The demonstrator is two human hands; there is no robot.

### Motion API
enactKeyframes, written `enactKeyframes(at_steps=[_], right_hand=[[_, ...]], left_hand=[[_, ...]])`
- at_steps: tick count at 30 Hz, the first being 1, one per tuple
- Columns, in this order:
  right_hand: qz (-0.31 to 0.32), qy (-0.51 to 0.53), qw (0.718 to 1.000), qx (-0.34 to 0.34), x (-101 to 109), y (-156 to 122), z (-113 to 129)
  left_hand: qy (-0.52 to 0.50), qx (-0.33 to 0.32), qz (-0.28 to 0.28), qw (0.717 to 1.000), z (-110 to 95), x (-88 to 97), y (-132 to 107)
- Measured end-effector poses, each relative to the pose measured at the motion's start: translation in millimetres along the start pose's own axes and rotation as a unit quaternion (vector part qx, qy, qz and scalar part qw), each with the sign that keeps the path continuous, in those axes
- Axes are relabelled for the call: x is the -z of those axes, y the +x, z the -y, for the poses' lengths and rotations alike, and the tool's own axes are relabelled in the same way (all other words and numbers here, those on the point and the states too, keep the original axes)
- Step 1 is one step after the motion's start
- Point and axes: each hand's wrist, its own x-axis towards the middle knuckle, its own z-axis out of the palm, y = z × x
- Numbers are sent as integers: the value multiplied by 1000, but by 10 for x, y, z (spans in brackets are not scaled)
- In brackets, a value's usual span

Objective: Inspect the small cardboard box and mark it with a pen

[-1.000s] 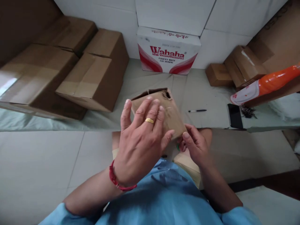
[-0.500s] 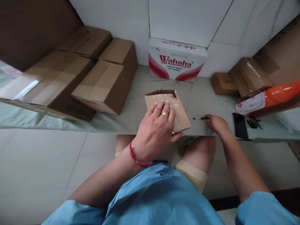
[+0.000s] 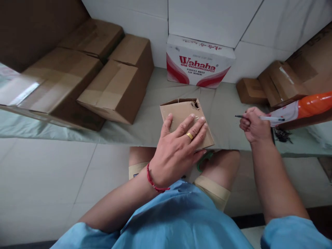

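Note:
My left hand (image 3: 178,145) lies spread on top of a small cardboard box (image 3: 178,107) at the table's front edge. The box has a torn hole near its far right corner, and shiny tape shows by my fingertips. Off to the right, my right hand (image 3: 255,125) is closed around a pen (image 3: 271,118), raised above the cloth. The pen's dark tip points left, toward the box but apart from it.
A white and red Wahaha carton (image 3: 199,65) stands against the tiled wall. Brown cardboard boxes (image 3: 114,90) fill the left side. To the right are a small box (image 3: 251,90), an orange-and-white bottle-like object (image 3: 315,105) and keys (image 3: 282,135). Green cloth (image 3: 153,100) covers the table.
My right hand has lifted the pen from the table, moving right and up, and now grips it for writing. My left hand has shifted slightly right on the box, fingers more spread.

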Motion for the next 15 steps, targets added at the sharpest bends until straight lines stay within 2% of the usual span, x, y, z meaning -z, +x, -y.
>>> enactKeyframes(at_steps=[2, 4, 7, 11, 15], right_hand=[[43, 95, 995, -5, -176, -92, 269], [79, 116, 990, 18, -401, -205, 513], [98, 122, 985, 67, -748, -362, 756], [112, 98, 981, 126, -1092, -459, 847], [98, 30, 975, 198, -1303, -489, 834]], left_hand=[[-2, -6, -2, 1000, -12, 7, 3], [1, -6, -3, 1000, -21, 13, -3], [5, -10, 0, 1000, -34, 26, -38], [11, -14, -6, 1000, -50, 34, -95], [11, -14, -13, 1000, -62, 27, -122]])
